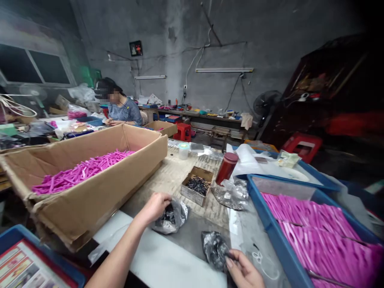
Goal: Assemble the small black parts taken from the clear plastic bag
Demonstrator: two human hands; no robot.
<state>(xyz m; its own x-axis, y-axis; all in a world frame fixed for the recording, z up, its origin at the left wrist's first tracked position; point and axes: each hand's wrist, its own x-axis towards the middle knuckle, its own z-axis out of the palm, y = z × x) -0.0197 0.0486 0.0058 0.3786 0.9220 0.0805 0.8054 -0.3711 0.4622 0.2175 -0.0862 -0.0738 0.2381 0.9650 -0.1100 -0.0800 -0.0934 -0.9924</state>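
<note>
My left hand [156,206] is closed, its fingertips pinched at the mouth of a clear plastic bag [177,220] holding small black pieces. Whatever sits between those fingers is hidden. At the lower right, thumb and finger of my right hand [244,270] press together on something dark, too small to name. Just beyond them a second plastic bag [213,248] with dark contents lies on the table, close to the fingertips. Farther back stands a small open cardboard box [195,197] of tiny black and brown parts.
A long cardboard box [99,204] of pink strips fills the left. On the right, a blue tray [261,224] holds rows of pink pieces. A dark red canister [226,168] stands beside a crumpled bag [232,195]. Another person [124,110] sits at the back left.
</note>
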